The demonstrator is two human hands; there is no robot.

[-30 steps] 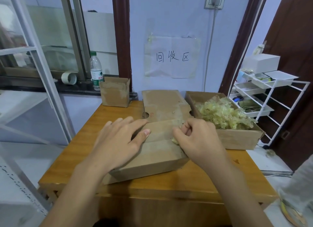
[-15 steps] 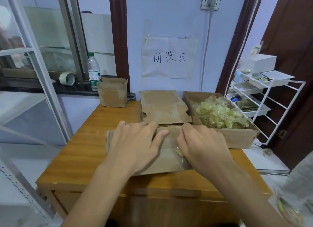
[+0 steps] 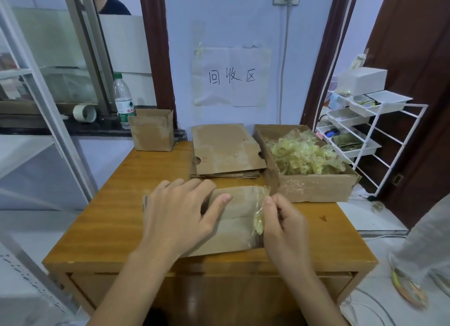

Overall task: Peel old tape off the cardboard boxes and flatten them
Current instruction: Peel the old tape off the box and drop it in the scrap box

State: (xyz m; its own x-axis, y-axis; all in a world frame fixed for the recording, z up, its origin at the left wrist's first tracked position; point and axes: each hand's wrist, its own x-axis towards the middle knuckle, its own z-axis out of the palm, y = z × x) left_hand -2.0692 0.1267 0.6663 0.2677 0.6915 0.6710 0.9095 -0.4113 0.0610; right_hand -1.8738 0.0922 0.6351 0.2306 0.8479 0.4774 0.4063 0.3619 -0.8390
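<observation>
Head view: left hand (image 3: 179,211) lies flat, fingers spread, pinning a flattened cardboard box (image 3: 233,224) to the worktop (image 3: 109,218), apparently steadying it while the right hand (image 3: 283,222) pinches yellowed tape (image 3: 259,218) at its right edge.

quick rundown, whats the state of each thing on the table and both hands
box under the hands: flattened, tape partly peeled
tape strip: lifted at the box's right edge
left hand: fingers spread, pressing the box
right hand: pinching the tape
flattened stack: lying flat
scrap box: open, holding peeled tape
small box: upright, flaps open
</observation>
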